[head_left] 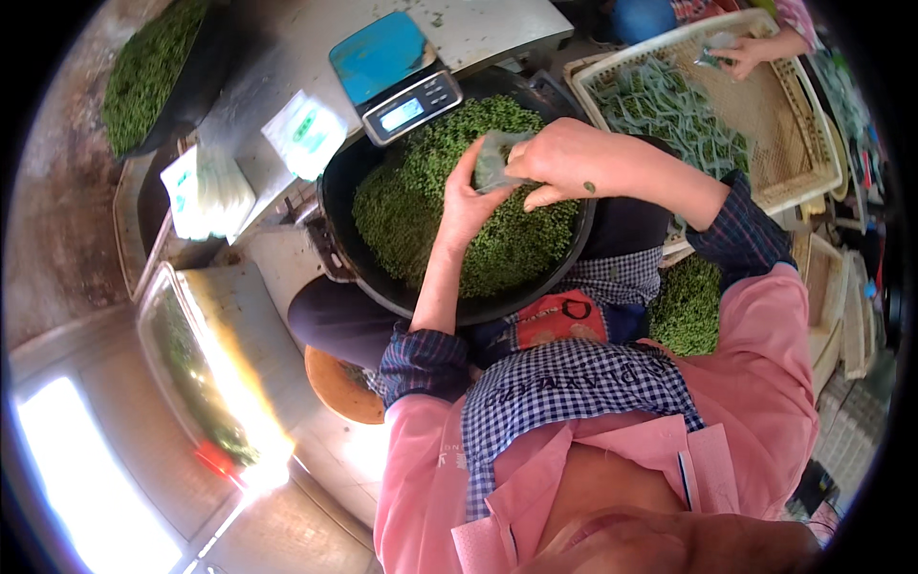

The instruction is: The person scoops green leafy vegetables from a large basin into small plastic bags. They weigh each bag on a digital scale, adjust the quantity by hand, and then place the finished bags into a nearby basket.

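Note:
A small clear plastic bag (491, 165) with some green contents is between my two hands, above a wide black basin (335, 206). My left hand (466, 196) wraps its fingers and thumb around the bag's side. From the right, my right hand (562, 159) has its fingers closed at the bag's top edge; the fingertips are partly hidden. Small green berries, like fresh peppercorns (421, 225), heap up in the basin under both hands. A speck of green sticks to my right wrist.
A digital scale (382, 62) with a blue top stands on the metal table (512, 24) beyond the basin. Stacks of flat bags (304, 134) lie left. Filled bags (669, 110) lie in a cream plastic crate (798, 124), where a co-worker's hand (746, 57) holds another bag.

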The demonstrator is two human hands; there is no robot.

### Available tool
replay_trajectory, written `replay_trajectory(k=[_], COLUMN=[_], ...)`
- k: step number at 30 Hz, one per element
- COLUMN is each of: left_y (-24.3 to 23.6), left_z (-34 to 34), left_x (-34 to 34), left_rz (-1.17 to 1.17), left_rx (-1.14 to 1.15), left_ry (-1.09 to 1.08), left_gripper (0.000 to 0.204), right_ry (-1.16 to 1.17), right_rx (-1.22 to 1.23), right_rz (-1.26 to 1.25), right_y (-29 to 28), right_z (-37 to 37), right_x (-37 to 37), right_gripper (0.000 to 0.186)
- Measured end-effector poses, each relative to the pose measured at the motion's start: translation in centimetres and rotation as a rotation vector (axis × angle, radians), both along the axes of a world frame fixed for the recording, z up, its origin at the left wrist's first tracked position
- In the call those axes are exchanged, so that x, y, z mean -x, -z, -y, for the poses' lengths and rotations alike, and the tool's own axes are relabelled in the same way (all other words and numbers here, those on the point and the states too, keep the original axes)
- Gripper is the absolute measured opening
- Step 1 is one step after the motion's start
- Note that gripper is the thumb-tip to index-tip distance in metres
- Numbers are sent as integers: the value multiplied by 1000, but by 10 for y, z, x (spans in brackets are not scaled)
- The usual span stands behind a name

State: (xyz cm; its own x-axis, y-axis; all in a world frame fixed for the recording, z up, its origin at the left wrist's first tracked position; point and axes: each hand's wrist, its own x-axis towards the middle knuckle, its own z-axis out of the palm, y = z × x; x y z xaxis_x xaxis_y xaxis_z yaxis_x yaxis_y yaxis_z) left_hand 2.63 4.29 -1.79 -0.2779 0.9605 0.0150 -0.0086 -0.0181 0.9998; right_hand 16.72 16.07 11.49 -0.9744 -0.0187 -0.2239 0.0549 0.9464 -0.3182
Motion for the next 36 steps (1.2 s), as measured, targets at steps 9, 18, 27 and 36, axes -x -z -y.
replay_trajectory(k=[9, 18, 27, 36], left_y=[-17, -55, -28, -50], left_z=[-21, -65, -39, 46], left_x=[-21, -75, -46, 160], left_rz=[-65, -207, -266, -844], left_rx=[170, 185, 274, 434], left_ry=[231, 448, 399, -598], left_gripper=[65, 74, 60, 35], right_ry=[317, 1159, 1477, 1345], right_rx=[-13, -265, -642, -402], right_rz=[-389, -652, 259, 170], right_y=[-6, 33, 212, 111], right_z=[5, -52, -151, -138], right_x=[-78, -262, -532, -423], right_gripper=[39, 11, 26, 26])
